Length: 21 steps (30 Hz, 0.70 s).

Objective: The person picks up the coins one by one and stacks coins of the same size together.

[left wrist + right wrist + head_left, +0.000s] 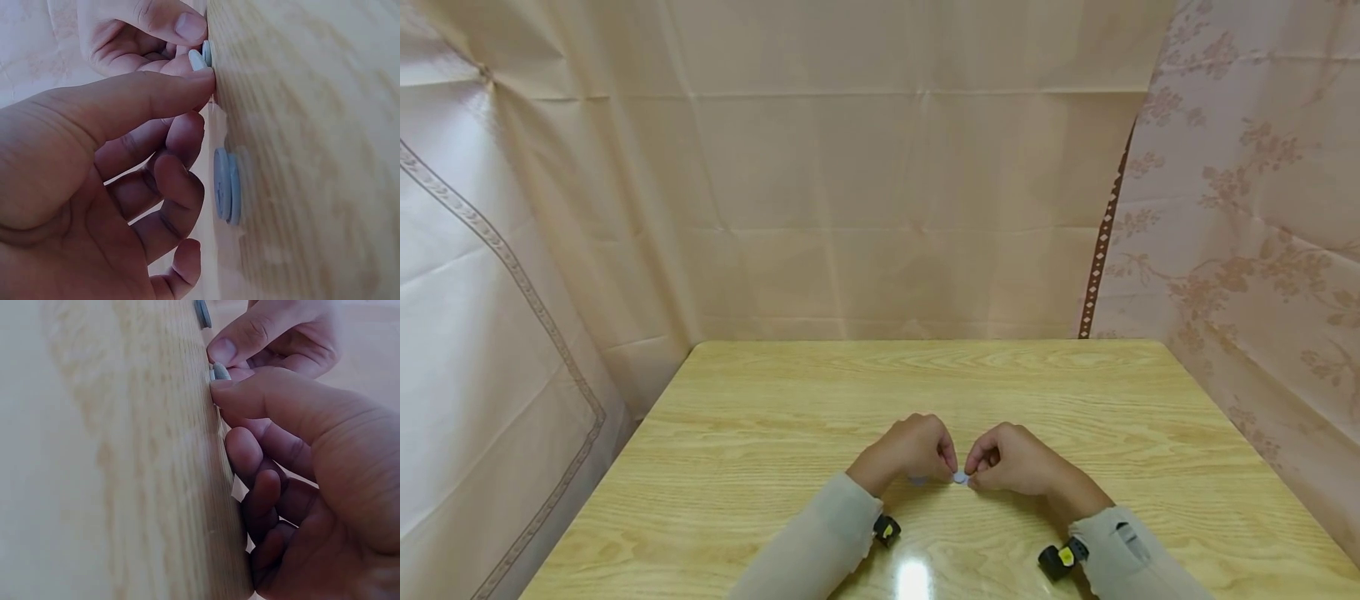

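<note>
Two small pale blue round discs meet between my fingertips low over the table. One disc is tilted, partly over the other disc, which lies at the table surface. My left hand pinches at their left side, thumb and forefinger at the edge. From the opposite side my right hand pinches them too, its thumb against the tilted disc. Which hand bears which disc is partly hidden by the fingertips. Beside my left hand, two larger blue-grey discs lie overlapped on the wood.
A beige curtain hangs behind the table's far edge. Pale cloths hang at the left and at the right. Black wrist cameras sit by both sleeves, and a bright light reflection shows near the front.
</note>
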Motion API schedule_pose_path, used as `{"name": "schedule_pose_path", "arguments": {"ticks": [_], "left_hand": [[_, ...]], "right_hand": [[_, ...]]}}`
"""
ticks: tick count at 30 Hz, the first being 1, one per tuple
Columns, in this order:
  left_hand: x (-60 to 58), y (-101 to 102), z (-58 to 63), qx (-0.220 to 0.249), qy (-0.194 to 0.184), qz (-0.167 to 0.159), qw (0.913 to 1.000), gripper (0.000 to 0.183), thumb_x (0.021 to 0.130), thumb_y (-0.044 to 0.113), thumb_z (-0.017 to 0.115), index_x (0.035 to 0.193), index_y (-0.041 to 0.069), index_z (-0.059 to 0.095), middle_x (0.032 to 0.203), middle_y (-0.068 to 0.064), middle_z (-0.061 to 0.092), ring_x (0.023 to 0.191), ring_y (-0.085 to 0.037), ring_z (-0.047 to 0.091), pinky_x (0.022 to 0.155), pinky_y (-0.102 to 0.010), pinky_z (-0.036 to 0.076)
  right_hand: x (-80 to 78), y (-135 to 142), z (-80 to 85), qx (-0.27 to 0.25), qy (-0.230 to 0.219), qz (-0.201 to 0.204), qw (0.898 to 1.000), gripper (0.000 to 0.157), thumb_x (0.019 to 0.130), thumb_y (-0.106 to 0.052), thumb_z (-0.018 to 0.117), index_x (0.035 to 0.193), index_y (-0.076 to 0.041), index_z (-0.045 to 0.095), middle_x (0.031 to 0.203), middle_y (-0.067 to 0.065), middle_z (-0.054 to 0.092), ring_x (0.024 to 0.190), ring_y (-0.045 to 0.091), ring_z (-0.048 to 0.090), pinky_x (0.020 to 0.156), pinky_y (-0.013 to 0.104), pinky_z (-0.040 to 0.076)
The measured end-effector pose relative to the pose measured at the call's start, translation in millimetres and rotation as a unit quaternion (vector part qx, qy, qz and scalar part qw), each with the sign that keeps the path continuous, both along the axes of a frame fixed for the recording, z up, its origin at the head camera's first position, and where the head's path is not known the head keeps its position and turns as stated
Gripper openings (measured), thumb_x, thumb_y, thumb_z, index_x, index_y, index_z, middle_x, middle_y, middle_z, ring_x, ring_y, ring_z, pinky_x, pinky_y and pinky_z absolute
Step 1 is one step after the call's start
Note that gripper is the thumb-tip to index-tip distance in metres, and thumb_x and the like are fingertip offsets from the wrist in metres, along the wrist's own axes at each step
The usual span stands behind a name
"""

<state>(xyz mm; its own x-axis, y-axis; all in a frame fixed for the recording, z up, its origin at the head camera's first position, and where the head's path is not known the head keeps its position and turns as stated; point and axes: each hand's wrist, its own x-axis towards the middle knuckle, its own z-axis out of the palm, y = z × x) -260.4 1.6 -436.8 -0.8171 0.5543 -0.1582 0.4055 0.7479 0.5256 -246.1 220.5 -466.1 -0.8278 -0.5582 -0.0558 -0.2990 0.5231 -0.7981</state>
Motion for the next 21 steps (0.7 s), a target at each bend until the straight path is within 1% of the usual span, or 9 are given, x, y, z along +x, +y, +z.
{"name": "schedule_pose_path", "arguments": {"ticks": [8,13,17,21], "left_hand": [[2.6,-2.0,-1.5,0.009,-0.001,0.001,1.0,0.021,0.082,0.016,0.087,0.068,0.024,0.074,0.066,0.014,0.066,0.061,-0.007,0.059,0.058,-0.026,0.048],[1.9,-2.5,-0.8,0.017,-0.005,0.0,0.9998,0.021,0.083,0.016,0.086,0.069,0.024,0.074,0.067,0.015,0.067,0.062,-0.007,0.059,0.06,-0.026,0.049],[0.9,-2.7,-0.5,0.013,0.002,-0.002,0.9999,0.02,0.083,0.019,0.088,0.069,0.025,0.074,0.068,0.016,0.067,0.064,-0.006,0.06,0.065,-0.028,0.049],[0.9,-2.6,-1.7,0.013,0.009,-0.006,0.9999,0.02,0.081,0.021,0.089,0.069,0.026,0.074,0.067,0.017,0.066,0.064,-0.005,0.06,0.065,-0.027,0.048]], "right_hand": [[0.5,-2.5,0.3,0.002,-0.002,-0.003,1.0,0.01,0.083,-0.012,0.085,0.087,-0.007,0.077,0.075,-0.001,0.07,0.063,0.006,0.055,0.056,0.02,0.047],[-0.4,-3.3,0.9,0.011,0.009,-0.006,1.0,0.011,0.083,-0.014,0.086,0.087,-0.01,0.077,0.074,-0.002,0.068,0.064,0.006,0.055,0.056,0.021,0.047],[-0.2,-3.3,2.1,0.011,0.009,-0.008,1.0,0.012,0.084,-0.017,0.086,0.088,-0.014,0.076,0.074,-0.001,0.066,0.065,0.007,0.055,0.057,0.021,0.046],[0.9,-2.6,1.9,0.007,0.003,-0.006,1.0,0.013,0.084,-0.019,0.086,0.089,-0.014,0.075,0.073,-0.002,0.064,0.064,0.005,0.053,0.056,0.021,0.045]]}}
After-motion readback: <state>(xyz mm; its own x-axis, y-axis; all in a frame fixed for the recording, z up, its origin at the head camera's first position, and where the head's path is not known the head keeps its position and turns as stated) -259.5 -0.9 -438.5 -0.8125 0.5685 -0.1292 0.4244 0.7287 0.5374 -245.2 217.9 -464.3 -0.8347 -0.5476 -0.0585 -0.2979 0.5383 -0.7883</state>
